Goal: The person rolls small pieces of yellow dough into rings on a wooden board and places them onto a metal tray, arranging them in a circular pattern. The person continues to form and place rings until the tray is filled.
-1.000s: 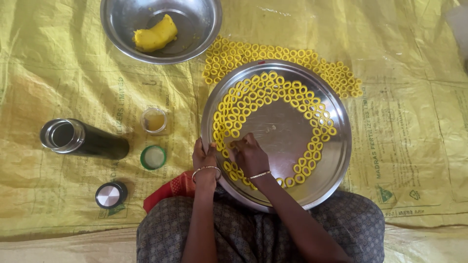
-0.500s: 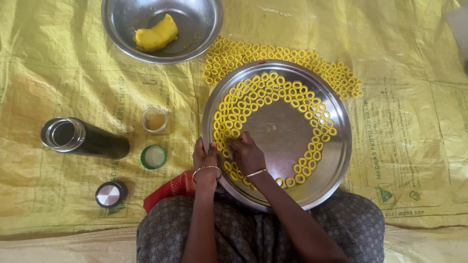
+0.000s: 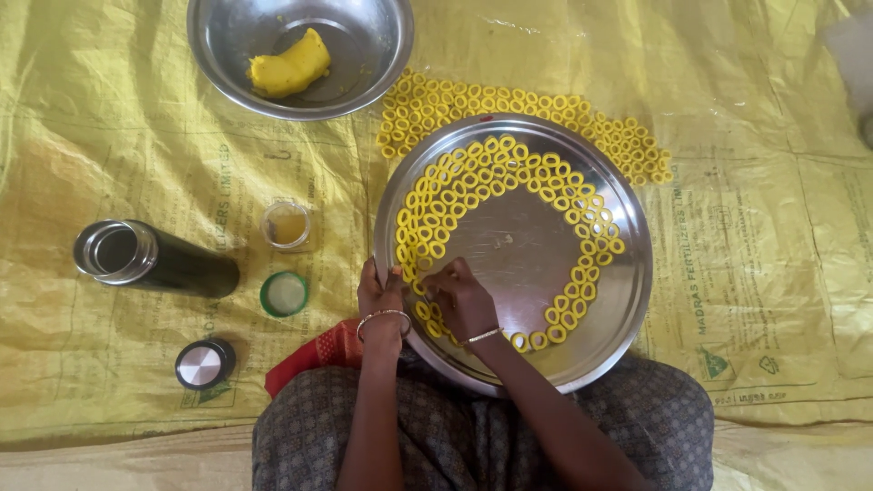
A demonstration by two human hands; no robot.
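A round steel plate (image 3: pixel 509 259) lies in front of my knees, with several small yellow dough rings (image 3: pixel 455 182) set in rows along its rim. My left hand (image 3: pixel 380 293) rests on the plate's left edge, fingers curled over the rim. My right hand (image 3: pixel 459 295) sits just beside it inside the plate, fingertips pinched among the rings at the lower left. What the fingertips pinch is too small to tell. Both wrists wear thin bangles.
A steel bowl (image 3: pixel 364 64) with a lump of yellow dough (image 3: pixel 289 65) stands at the back. More rings (image 3: pixel 546 114) lie on the yellow sheet behind the plate. At left: a dark steel flask (image 3: pixel 150 259), its cap (image 3: pixel 205 364), a small glass (image 3: pixel 286 225), a green lid (image 3: pixel 284 294). Red cloth (image 3: pixel 318 353) by my knee.
My hands have barely moved; the right fingertips shifted slightly among the rings at the plate's lower left.
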